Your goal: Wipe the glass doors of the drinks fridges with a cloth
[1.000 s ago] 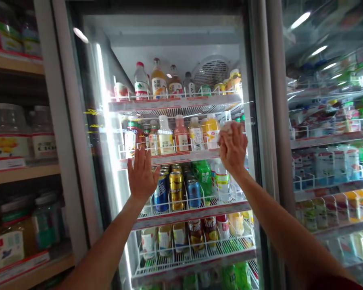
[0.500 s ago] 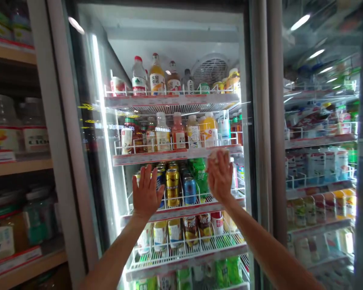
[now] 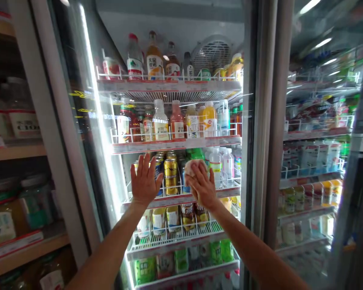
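Note:
My left hand point(image 3: 145, 181) is raised with its palm toward the glass door point(image 3: 175, 24) of a lit drinks fridge, fingers stretched upward and holding nothing. It appears to rest on the glass, in front of the gold and blue cans. To its right, my right hand point(image 3: 203, 183) presses a pale cloth point(image 3: 191, 166) against the same pane. The cloth is bunched under the fingers, with only its upper left part showing. Behind the glass, this hand covers part of a blue can and some green bottles. A gold can point(image 3: 171, 176) shows between my two hands.
Wire shelves point(image 3: 175, 146) with bottles and cans fill the fridge behind the glass. A metal door frame point(image 3: 272, 121) stands to the right, beside another glass-fronted fridge point(image 3: 314, 161). On the left, a wooden shelf point(image 3: 18, 155) holds jars and bottles.
My right hand has moved left and slightly down across the glass with the cloth. My left hand has stayed nearly in place. The view has shifted, so the shelves appear higher.

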A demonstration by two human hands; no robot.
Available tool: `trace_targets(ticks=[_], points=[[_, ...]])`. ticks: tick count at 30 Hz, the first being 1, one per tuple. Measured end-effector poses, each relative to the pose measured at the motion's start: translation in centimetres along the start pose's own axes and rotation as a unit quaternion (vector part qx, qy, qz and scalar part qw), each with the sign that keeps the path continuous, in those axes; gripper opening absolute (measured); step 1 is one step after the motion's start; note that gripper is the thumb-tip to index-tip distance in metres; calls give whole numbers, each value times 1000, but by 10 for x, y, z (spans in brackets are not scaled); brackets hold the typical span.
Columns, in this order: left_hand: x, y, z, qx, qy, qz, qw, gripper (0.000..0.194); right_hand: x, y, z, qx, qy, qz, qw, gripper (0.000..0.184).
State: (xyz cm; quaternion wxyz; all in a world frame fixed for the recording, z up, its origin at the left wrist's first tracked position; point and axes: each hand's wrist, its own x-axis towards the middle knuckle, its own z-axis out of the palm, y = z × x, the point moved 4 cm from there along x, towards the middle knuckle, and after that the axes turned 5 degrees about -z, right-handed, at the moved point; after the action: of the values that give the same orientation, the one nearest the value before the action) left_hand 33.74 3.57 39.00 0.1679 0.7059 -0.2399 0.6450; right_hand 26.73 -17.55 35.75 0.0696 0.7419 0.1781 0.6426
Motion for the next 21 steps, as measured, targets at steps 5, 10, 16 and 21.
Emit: trace_targets(ticks=[5,10,16,21], points=[[0,0,0,-6,-16,-11,1000,62,-38,32,-15,-65,79,172,980,47],[0,-2,0,-2,-27,-17,999,61,-53,-3,0,-13,-14,60,998,45],[-20,-8,-3,-24,-38,-17,999,57,-60,22,-10,-74,61,179,979,46],[-37,-13,0,-16,-39,-14,999,57,-56,-18,9,-9,-33,51,998,46]])
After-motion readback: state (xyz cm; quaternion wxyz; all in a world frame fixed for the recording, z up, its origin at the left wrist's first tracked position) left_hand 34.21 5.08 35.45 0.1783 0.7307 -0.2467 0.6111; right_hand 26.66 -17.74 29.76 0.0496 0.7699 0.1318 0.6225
